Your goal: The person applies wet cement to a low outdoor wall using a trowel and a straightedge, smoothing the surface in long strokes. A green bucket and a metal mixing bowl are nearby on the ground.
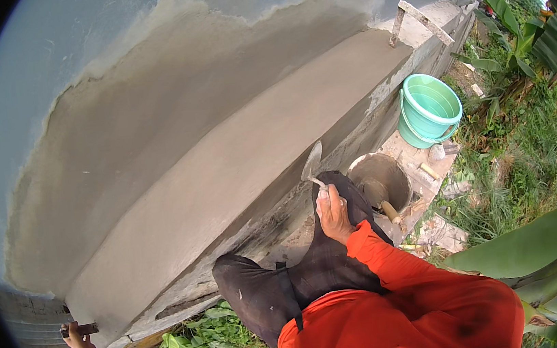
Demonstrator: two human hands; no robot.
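My right hand (333, 214) grips a pointing trowel (312, 162) by its handle. The metal blade points up and away over my bent knee, near the ledge's front edge. At the far left my left hand (80, 342) is closed around a short dark block (88, 329), whose exact kind I cannot make out. That hand is at the left end of a ledge of smooth grey mortar (249, 160). Behind the ledge rises a wall with a large darker patch of mortar (139, 93) on its blue-grey paint.
Right of my knees stands a mortar-smeared bucket (388, 170) with a wooden-handled tool (389, 212) in it. Beyond is a mint-green bucket (417, 124) on a splattered board (412, 192). A whitish wooden frame (425, 22) rests on the ledge's far end. Grass (530, 152) and banana leaves (533, 241) border the right.
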